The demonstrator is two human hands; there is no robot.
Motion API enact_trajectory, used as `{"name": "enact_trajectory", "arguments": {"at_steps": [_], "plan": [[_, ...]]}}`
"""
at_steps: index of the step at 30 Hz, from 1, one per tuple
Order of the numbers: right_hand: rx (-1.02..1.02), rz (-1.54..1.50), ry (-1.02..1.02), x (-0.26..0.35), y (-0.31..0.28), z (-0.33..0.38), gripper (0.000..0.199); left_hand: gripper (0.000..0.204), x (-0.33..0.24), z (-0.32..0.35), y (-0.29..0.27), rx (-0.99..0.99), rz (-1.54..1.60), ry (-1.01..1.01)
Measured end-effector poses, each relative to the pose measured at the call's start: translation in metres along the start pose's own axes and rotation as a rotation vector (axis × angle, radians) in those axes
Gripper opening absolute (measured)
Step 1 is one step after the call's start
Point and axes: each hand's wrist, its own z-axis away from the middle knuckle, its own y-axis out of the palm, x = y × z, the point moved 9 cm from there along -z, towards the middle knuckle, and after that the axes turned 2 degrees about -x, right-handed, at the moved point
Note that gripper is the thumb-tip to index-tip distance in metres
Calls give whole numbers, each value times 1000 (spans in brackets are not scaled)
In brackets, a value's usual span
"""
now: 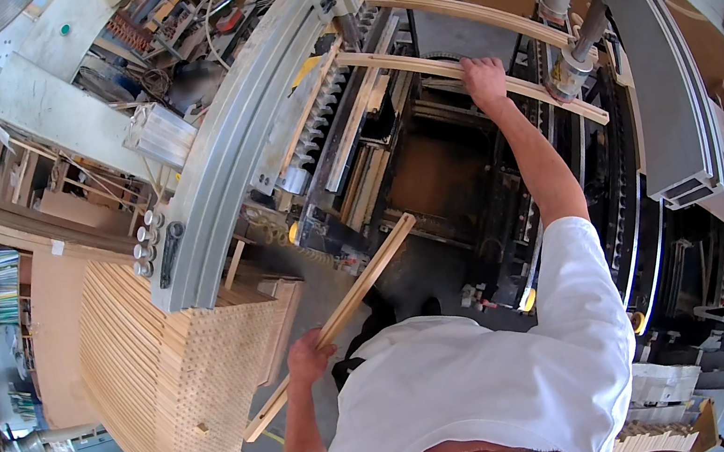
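Low at my left side, my left hand (310,357) is closed round a long pale wooden strip (361,289), which slants up toward the machine. My right arm reaches forward over the machine, and my right hand (485,81) grips a second wooden strip (400,62) near its middle. That strip lies across the machine from its left rail to the clamp cylinders (567,72) on the right. Farther off, another wooden strip (465,9) spans the machine roughly parallel to it. The fingertips of my right hand are partly hidden behind the strip.
A tall stack of wooden strips (158,372) stands on the left, end faces toward me. Above it runs a grey metal beam (266,99). A grey housing (657,85) hangs at the right. Cluttered shelves (161,31) fill the far left, and a dark opening lies between the machine's rails.
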Motion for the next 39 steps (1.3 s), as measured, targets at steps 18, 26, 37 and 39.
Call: {"name": "enact_trajectory", "arguments": {"at_steps": [18,26,37,39], "plan": [[186,151,144,-16,16,-9,26,38,32,191,-180,-151,538,-250],[-111,-387,190,51,-38,-6,44,56,200,345,-289,-682,709,-193],[99,-993,-42,405,-150,150,20,38,526,449,-414,-1315,304,-698],[397,-1074,52,454,-138,194,14,38,580,446,-427,-1325,291,-754]]}}
